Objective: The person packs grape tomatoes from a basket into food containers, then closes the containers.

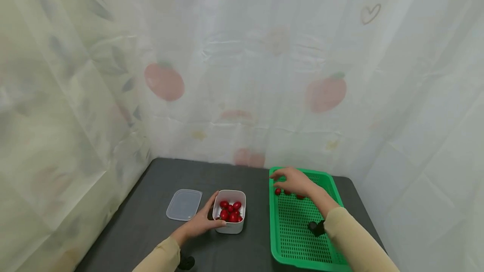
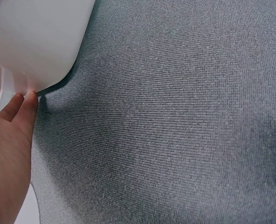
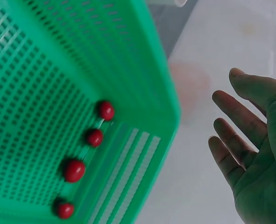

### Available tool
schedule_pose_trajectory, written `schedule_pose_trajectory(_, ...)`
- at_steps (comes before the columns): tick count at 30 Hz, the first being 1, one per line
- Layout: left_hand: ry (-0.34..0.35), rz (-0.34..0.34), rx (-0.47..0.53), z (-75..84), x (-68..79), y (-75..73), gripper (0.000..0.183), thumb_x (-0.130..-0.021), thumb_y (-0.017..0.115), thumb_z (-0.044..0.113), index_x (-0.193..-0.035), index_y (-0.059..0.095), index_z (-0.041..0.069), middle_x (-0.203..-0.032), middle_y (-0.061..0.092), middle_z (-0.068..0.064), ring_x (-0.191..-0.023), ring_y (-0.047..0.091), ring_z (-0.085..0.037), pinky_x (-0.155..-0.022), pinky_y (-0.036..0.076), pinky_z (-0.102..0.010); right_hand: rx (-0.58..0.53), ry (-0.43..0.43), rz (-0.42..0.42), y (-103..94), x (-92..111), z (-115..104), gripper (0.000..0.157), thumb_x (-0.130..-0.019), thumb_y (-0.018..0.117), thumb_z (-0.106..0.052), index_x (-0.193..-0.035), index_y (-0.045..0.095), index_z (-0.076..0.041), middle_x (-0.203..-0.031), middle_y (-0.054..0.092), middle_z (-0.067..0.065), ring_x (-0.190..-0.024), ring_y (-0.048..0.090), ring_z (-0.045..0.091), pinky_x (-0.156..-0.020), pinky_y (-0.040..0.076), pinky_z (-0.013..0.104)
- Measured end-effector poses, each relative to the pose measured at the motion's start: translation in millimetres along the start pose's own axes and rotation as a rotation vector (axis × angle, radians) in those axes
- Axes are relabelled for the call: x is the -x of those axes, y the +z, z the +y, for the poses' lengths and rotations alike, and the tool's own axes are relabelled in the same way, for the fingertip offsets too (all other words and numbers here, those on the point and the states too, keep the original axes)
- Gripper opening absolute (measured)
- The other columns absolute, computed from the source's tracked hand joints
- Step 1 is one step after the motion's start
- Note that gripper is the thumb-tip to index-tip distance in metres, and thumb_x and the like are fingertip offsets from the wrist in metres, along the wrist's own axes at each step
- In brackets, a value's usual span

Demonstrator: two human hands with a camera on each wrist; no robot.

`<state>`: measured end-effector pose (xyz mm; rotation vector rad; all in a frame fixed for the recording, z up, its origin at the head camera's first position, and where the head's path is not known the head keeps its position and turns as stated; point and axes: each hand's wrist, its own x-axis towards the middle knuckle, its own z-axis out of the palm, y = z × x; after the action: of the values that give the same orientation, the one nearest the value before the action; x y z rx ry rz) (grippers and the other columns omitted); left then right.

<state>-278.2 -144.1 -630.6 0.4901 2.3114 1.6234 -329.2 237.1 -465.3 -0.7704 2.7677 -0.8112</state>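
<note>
**Lifting small tomatoes from the basket's far end**

Head view: the left hand (image 1: 199, 223) cups the white tub (image 1: 229, 210) of tomatoes, steadying it; a clear lid (image 1: 184, 204) lies to its left. The right hand (image 1: 294, 181) hovers over the green basket (image 1: 302, 238), fingers loosely spread, holding nothing. A light pinch suits such smooth, round fruit.

Left wrist: fingertips (image 2: 31, 99) press the tub's glossy wall on grey woven cloth (image 2: 175, 121).

Right wrist: four glossy tomatoes (image 3: 94, 137) line the perforated plastic corner.
</note>
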Motion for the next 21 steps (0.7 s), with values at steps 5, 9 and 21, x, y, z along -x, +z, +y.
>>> schedule_pose_trajectory(5, 0.009, 0.007, -0.012, 0.5, -1.5, 0.4, 0.107, -0.091, 0.079, 0.027, -0.166, 0.004, 0.020, -0.167, 0.018, -0.017, -0.147, 0.029, -0.041, -0.109, 0.035, -0.057, 0.025, 0.027, 0.030, -4.1, 7.1, 22.1, 0.029, -0.099, 0.069, -0.018, -0.128, 0.070, -0.018, -0.118, 0.070, -0.001, -0.120, 0.060, 0.028, -0.095, 0.050, 0.050)
schedule_pose_trajectory(9, 0.030, 0.007, -0.031, 1.8, -1.8, 2.0, 0.106, -0.092, 0.078, 0.026, -0.166, 0.002, 0.016, -0.166, 0.019, -0.020, -0.145, 0.030, -0.043, -0.108, 0.038, -0.056, 0.067, 0.072, 0.038, -2.6, 11.7, 44.6, 0.029, -0.099, 0.069, -0.016, -0.128, 0.071, -0.016, -0.118, 0.070, 0.002, -0.114, 0.063, 0.027, -0.093, 0.051, 0.051)
schedule_pose_trajectory(21, 0.013, 0.002, 0.006, 3.2, -1.2, 1.7, 0.107, -0.091, 0.079, 0.026, -0.166, 0.003, 0.019, -0.167, 0.016, -0.017, -0.147, 0.029, -0.041, -0.110, 0.036, -0.058, 0.084, 0.168, 0.043, 8.4, 25.7, 89.2, 0.036, -0.097, 0.069, -0.012, -0.132, 0.066, -0.001, -0.126, 0.065, 0.019, -0.119, 0.059, 0.043, -0.092, 0.050, 0.058)
